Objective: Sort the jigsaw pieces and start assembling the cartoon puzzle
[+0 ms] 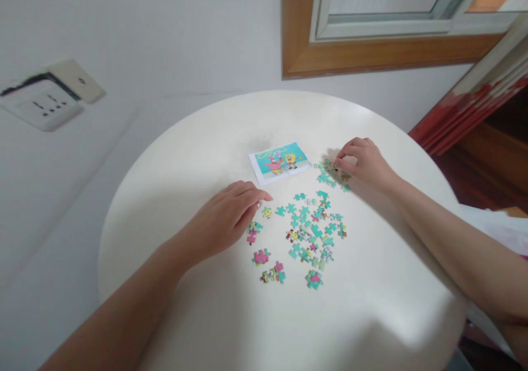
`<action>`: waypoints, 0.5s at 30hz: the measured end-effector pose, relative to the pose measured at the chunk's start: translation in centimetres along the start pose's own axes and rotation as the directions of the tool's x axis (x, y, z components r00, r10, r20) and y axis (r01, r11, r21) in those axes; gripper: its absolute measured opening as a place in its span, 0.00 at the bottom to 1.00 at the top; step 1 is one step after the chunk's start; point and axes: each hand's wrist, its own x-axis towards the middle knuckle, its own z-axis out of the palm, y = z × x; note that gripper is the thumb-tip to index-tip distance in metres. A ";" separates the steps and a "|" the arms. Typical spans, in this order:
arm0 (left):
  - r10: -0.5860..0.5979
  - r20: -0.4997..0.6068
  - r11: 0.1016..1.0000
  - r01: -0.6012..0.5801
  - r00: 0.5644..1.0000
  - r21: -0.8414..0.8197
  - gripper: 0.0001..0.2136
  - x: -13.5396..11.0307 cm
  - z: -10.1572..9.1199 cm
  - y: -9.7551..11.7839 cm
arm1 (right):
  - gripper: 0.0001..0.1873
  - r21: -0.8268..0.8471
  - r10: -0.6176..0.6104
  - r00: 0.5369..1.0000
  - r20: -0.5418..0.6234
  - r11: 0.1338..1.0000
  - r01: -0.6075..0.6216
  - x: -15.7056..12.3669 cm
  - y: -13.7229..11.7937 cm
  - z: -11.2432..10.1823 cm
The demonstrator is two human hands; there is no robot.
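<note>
I judge this as sorting: the right hand [363, 161] pinches narrowly over puzzle pieces [324, 177] on the table [289, 327] beside the picture card [264, 162], the left hand [225, 212] curls nearby, whether either holds one I cannot tell, and precise fingertip picking seems needed.

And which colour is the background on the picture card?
Mostly turquoise on the picture card, best seen in the head view.
</note>
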 end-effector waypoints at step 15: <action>-0.043 0.226 0.998 0.050 0.973 -0.025 0.07 -1.1 -2.4 -2.3 | 0.11 0.340 -0.528 0.826 0.198 0.827 0.448 -2.1 -6.4 -2.1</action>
